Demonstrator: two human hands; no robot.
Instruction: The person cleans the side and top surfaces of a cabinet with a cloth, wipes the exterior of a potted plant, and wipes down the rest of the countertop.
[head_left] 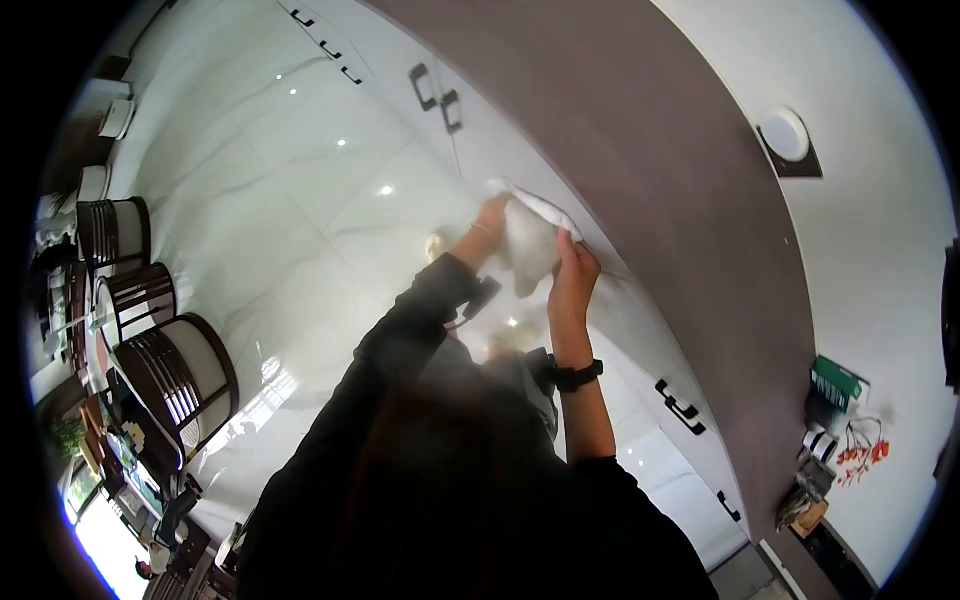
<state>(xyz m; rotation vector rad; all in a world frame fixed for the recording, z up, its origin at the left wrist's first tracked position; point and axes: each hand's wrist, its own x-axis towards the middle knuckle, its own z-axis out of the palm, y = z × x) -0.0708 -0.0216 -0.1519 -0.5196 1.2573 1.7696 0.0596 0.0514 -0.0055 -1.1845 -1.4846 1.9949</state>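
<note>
A white cloth (pixel 532 232) hangs between my two hands, just in front of the white cabinet fronts below the brown countertop edge. My left hand (pixel 492 221) grips the cloth's left side, with its fingers partly hidden. At the upper right edge of the cloth, my right hand (pixel 574 268) pinches it between thumb and fingers. A black band circles my right wrist. The view is hazy around the cloth, and its lower part hangs loose.
The brown countertop (pixel 640 130) curves along the right, with a white round object (pixel 785 135), a green box (pixel 838 384) and red flowers (pixel 868 456). Black cabinet handles (pixel 680 407) stick out. Dark chairs (pixel 180 375) stand at the left on the glossy floor (pixel 330 230).
</note>
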